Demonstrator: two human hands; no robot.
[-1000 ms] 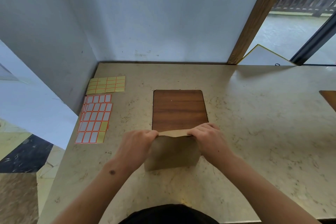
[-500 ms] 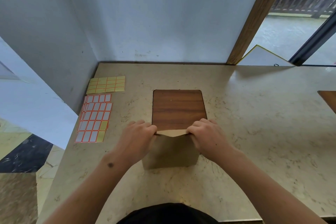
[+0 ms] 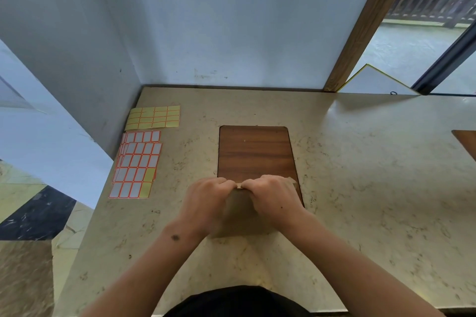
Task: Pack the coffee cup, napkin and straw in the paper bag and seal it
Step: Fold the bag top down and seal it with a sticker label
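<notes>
Both hands, left hand (image 3: 206,203) and right hand (image 3: 274,199), pinch the paper bag (image 3: 239,216) top together, so 1 firm, even crease along that fold should seal it neatly.

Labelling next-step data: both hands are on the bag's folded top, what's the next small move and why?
Probably reach the left hand to the label sheets for a sticker: both hands pinch the paper bag top shut at the middle, right hand can hold it, and no seal shows.
</notes>
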